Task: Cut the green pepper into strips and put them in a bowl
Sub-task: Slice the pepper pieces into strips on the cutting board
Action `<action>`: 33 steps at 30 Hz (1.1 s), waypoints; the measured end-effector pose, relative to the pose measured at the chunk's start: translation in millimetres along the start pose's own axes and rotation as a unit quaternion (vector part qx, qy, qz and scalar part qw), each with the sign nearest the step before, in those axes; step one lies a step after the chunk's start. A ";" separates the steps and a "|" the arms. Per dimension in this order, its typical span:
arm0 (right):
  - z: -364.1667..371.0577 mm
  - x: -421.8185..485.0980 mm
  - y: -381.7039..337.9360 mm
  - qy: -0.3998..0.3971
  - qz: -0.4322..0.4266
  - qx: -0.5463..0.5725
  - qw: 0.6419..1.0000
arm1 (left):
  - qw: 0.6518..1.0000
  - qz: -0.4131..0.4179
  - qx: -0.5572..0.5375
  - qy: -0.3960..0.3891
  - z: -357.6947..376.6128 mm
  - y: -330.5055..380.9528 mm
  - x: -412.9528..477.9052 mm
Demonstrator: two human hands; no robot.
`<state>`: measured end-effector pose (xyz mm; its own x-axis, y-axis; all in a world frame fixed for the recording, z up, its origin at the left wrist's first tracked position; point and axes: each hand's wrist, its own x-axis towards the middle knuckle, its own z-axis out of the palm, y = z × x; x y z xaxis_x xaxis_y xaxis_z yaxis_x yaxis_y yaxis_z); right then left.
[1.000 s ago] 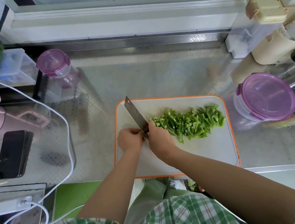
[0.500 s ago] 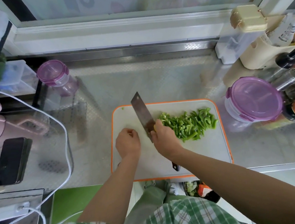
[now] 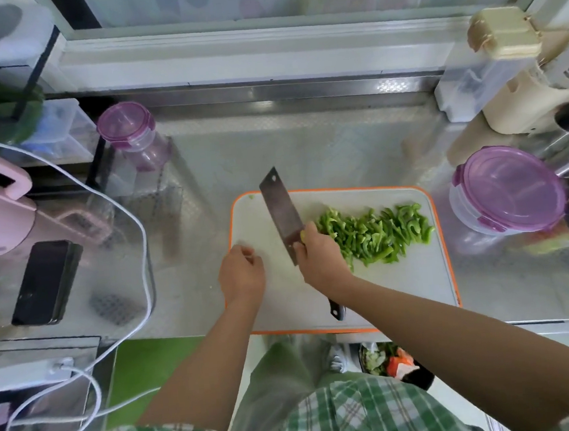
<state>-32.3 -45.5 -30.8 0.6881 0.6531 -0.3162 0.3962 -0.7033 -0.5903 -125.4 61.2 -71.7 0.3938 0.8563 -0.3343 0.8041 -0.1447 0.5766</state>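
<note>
Slicing seems done: right hand [image 3: 319, 260] grips the cleaver [image 3: 281, 212] by the pepper strips [image 3: 377, 234], left hand [image 3: 241, 274] loosely curled, empty; next, gather them for a bowl.

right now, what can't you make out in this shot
Head view only:
- cleaver handle: mostly wrapped by the right hand; only its end shows.
- left hand: seen from the back with its fingers curled under, so whether it holds anything is hidden.
- purple-lidded container: the tinted lid hides its contents.
- bin: mostly hidden under the front edge of the counter.
</note>
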 end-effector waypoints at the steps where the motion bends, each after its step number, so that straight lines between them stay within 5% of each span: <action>1: 5.1 6.5 -11.0 -0.005 -0.011 0.009 1.000 | 1.000 0.003 0.008 -0.004 -3.9 -1.0 4.0; 9: 35.2 48.9 -42.7 -0.025 0.033 -0.001 0.999 | 0.996 0.055 0.026 -0.063 -25.3 -9.1 40.6; 17: 14.2 21.4 7.1 0.091 0.153 -0.006 0.984 | 0.981 0.155 0.054 -0.100 -11.7 13.3 51.1; 21: 2.2 -3.2 18.4 0.100 0.114 -0.011 0.988 | 0.971 0.200 0.050 -0.124 6.0 28.1 42.1; 26: -38.5 -19.7 34.0 0.214 0.101 0.003 0.972 | 0.953 0.269 0.072 -0.116 26.8 52.5 25.9; 33: -93.9 -33.9 110.7 0.244 0.208 -0.128 0.939 | 0.952 0.264 0.085 -0.127 63.9 86.7 4.9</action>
<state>45.3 -171.9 -15.6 0.9873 0.1444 -0.0656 0.1214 -0.9542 -0.2733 -25.3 21.2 -71.0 0.8406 0.4979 -0.2133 0.5166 -0.6182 0.5925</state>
